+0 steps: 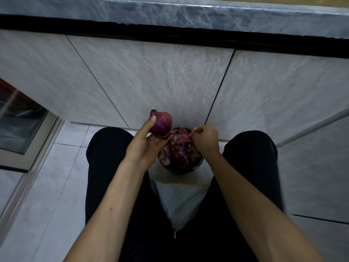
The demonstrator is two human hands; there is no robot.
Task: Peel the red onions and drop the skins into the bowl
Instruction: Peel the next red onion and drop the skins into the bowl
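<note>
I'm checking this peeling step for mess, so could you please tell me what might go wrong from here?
The bowl is heaped with skins, so the strip pinched by the right hand may slide off onto the floor. The left hand holds the onion mostly at the fingertips; a hard tug could pull it loose.

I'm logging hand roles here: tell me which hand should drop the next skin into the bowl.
The right hand. It already pinches a strip of skin directly above the bowl, which is piled with peels. The left hand grips the red onion up and to the left of the bowl, so it should just steady it.
</note>
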